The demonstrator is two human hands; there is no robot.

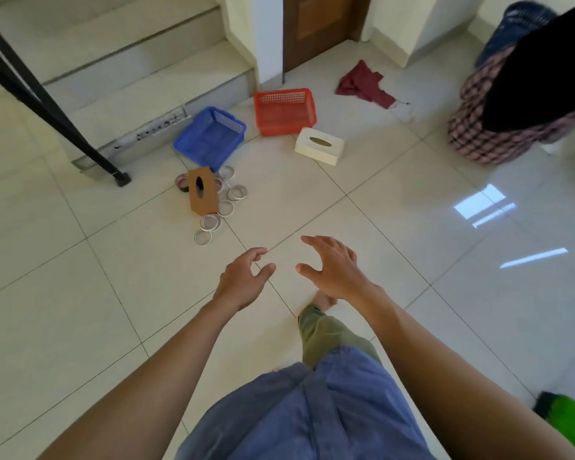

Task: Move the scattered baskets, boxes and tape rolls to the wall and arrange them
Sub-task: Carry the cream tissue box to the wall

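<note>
**Q:** What do the task's things look like, and where do they lie?

**A:** A blue basket and a red basket, both of perforated plastic, rectangular and open-topped, sit on the floor at the far middle. The blue one is near the bottom stair step. The red one is to its right, just in front of the white wall and the brown door. A white tissue box with an oval slot lies flat just near of the red basket. A brown box with a dark oval slot stands on end just near of the blue basket. Tape rolls, mostly pale rings lying flat, cluster around the brown box and trail nearer.

**Q:** How are the hands posed?

**A:** Both bare forearms reach forward over the floor. The left hand and right hand are palm-down, side by side, well near of the objects. Their fingers are spread, loosely bent and hold nothing.

**Q:** Which materials and shapes surround them?

**A:** The floor is glossy, pale square tile with thin grout lines and window reflections at the right. A black metal railing slants at the far left. A crumpled maroon cloth lies right of the door.
</note>
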